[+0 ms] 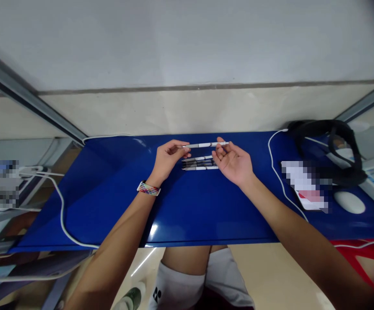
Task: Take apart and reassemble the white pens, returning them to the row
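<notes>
A white pen [205, 145] lies level between my hands, just beyond several more pens [198, 164] on the blue table [190, 206]. Its grey-tipped left end is pinched between the thumb and fingers of my left hand [168, 160], which has a colourful woven band [149, 188] at the wrist. My right hand [235, 163] is turned palm up, and its thumb and fingertips close on the pen's other end. The other pens lie side by side, roughly parallel. Fingers of my right hand cover their right ends.
At the right are a phone [306, 189], a white mouse [350, 202] and a black strap-like object [351, 150]. White cables [275, 172] run along both sides of the table. A wall [174, 112] rises behind it, and grey metal posts [54, 116] flank it.
</notes>
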`<state>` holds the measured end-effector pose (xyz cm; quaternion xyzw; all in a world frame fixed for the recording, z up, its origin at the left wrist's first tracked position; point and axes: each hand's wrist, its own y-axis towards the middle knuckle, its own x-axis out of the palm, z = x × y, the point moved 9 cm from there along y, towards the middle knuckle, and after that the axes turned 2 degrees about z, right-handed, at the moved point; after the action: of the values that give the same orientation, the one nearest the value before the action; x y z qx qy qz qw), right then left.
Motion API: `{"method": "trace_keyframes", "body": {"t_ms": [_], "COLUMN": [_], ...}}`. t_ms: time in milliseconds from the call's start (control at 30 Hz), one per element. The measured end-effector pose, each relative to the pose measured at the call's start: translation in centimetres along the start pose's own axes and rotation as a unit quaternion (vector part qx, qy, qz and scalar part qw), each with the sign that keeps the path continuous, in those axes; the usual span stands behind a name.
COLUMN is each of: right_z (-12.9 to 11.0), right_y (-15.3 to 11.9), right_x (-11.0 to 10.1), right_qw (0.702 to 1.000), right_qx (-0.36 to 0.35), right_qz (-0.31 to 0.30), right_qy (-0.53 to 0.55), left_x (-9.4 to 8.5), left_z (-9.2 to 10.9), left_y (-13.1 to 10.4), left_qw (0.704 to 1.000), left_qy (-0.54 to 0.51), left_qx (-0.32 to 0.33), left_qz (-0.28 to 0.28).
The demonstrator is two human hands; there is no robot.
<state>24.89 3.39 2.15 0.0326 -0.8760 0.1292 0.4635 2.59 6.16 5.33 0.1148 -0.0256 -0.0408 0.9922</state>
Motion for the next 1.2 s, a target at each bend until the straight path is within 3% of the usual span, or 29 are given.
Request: {"method": "trace_keyframes", "body": {"t_ms": [633, 1200], "right_z": [-1.5, -1.2], "right_y": [0.2, 0.7], "right_x": [-1.0, -1.4], "right_qw": [0.986, 0.998], "right_qx": [-0.058, -0.013], "right_qz": [0.001, -0.006], "right_qy": [-0.154, -0.066], "left_x": [0.2, 0.8], "left_z": [-0.5, -0.5], "left_y": [0.1, -0.2], "left_qw": [1.0, 1.0], "left_qy": [-0.005, -0.015], "left_qx": [0.003, -0.01], "left_qz": [-0.017, -0.025]}}
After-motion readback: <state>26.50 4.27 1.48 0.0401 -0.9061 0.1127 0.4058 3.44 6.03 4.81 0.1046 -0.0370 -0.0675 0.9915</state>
